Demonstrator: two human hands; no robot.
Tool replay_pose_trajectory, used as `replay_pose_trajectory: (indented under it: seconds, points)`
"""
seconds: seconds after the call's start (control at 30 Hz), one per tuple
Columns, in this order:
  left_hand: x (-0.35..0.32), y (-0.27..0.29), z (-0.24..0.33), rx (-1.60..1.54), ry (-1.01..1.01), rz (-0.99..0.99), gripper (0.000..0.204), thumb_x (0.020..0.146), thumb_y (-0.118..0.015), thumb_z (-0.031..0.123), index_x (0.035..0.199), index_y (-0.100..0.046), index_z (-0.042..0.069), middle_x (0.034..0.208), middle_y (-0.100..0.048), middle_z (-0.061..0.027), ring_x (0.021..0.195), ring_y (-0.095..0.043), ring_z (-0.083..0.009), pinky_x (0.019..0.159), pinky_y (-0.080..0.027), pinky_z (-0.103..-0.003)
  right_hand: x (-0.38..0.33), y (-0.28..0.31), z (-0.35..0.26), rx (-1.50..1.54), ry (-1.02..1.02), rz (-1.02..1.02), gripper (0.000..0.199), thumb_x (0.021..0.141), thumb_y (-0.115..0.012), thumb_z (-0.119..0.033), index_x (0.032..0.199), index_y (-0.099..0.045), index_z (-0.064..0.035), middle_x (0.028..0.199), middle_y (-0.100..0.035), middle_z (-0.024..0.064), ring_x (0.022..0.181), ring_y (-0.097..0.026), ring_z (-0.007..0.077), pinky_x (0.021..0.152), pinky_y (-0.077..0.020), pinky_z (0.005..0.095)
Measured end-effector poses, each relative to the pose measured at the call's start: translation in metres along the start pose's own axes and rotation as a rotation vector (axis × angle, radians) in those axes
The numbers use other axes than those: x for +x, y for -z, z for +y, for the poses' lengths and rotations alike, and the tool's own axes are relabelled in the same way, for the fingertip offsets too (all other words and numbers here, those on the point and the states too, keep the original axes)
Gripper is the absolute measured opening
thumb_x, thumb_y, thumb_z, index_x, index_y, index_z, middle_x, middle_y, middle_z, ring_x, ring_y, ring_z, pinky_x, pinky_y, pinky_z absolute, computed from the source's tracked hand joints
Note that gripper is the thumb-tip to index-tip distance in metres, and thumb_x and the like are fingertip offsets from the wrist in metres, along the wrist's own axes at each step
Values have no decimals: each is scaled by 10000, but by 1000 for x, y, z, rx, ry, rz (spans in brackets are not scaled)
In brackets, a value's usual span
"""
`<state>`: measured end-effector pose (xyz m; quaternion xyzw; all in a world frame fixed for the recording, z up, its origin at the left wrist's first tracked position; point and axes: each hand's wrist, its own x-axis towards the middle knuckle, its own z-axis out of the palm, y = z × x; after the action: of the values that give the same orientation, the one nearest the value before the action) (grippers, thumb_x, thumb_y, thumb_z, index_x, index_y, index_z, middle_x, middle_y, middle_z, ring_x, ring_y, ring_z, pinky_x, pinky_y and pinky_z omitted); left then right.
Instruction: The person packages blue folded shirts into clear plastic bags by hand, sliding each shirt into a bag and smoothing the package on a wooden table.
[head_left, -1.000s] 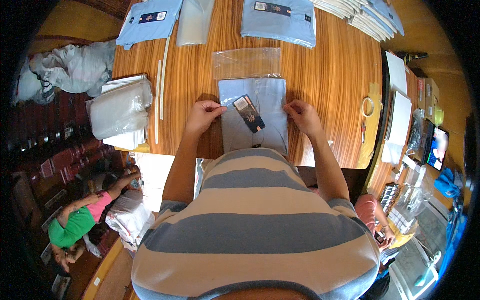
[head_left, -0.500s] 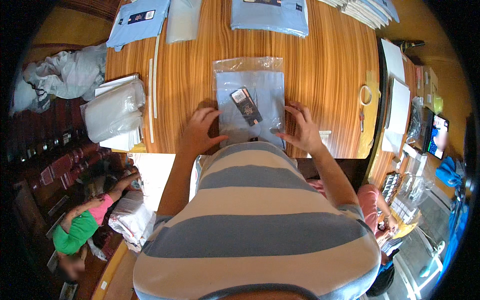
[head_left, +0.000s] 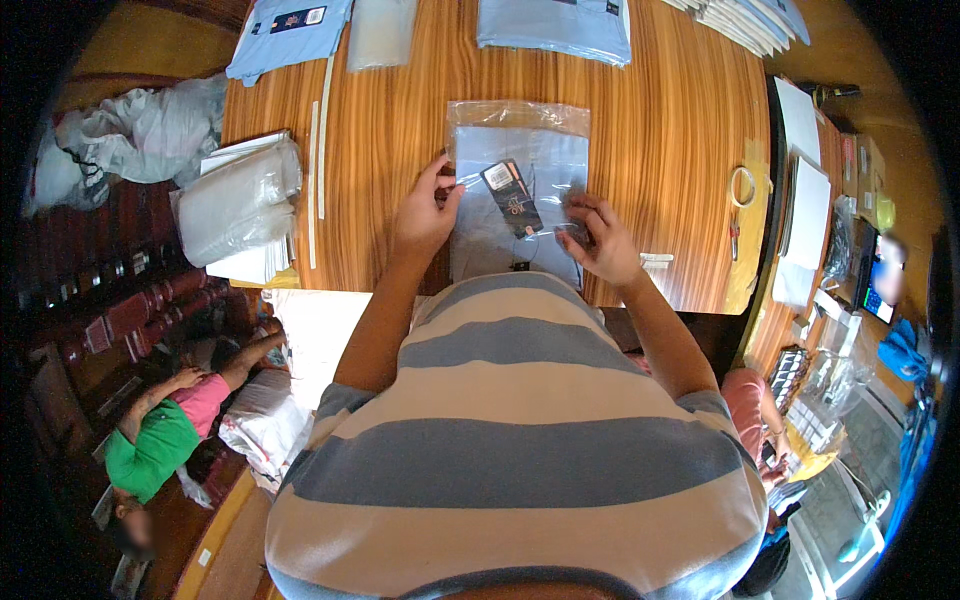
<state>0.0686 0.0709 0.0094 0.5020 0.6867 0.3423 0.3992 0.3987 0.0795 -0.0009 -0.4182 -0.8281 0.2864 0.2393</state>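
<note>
A folded light-blue garment in a clear plastic bag [head_left: 475, 215] lies flat on the wooden table in front of me. A dark hang tag [head_left: 512, 200] with a pale label shows through the plastic. My left hand [head_left: 425, 215] is at the bag's left edge, fingers apart, with the thumb by the plastic. Over the right edge, my right hand [head_left: 605, 245] has bent fingers, with a gap between thumb and fingertips. Its fingertips are at the plastic; whether they press on it is hard to tell.
Folded blue garments [head_left: 555, 30] lie along the far edge, beside clear bags [head_left: 382, 35]. A stack of plastic bags [head_left: 240, 190] sits at the left edge. Tape [head_left: 742, 187] and scissors [head_left: 734, 240] lie at right. A person in green [head_left: 160, 450] is at lower left, another in pink [head_left: 745, 400] at lower right.
My left hand has slid up along the bag's left edge, its thumb nearer the fingers. My right hand has moved inward over the right edge. The view has shifted slightly.
</note>
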Motion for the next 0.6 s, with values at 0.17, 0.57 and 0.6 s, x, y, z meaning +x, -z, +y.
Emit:
replay_pose_trajectory:
  seconds: [0.17, 0.57, 0.6]
  points:
    - [-14, 30, 12, 448, -469, -58, 527, 917, -773, 220, 1384, -591, 59, 1145, -741, -115, 1082, -692, -358, 961, -554, -470, -3, 14, -3, 40, 7, 16, 405, 889, -816, -182, 1199, -653, 21, 1357, -587, 232, 1237, -628, 409, 1013, -555, 435]
    - [-52, 36, -52, 355, -517, -401, 124, 922, -744, 106, 1037, -746, 59, 966, -679, -113, 949, -668, -333, 826, -547, -437, -53, 6, -18, -4, -145, 7, 145, 898, -786, -77, 1010, -706, -34, 1275, -604, 175, 1153, -654, 370, 939, -576, 439]
    - [-62, 39, -50, 368, -486, -460, 128, 926, -739, 100, 1047, -745, 58, 960, -677, -115, 949, -669, -333, 824, -548, -437, -64, 3, -25, 36, -192, 16, 141, 895, -791, -80, 1004, -712, -37, 1281, -601, 173, 1152, -654, 366, 934, -577, 436]
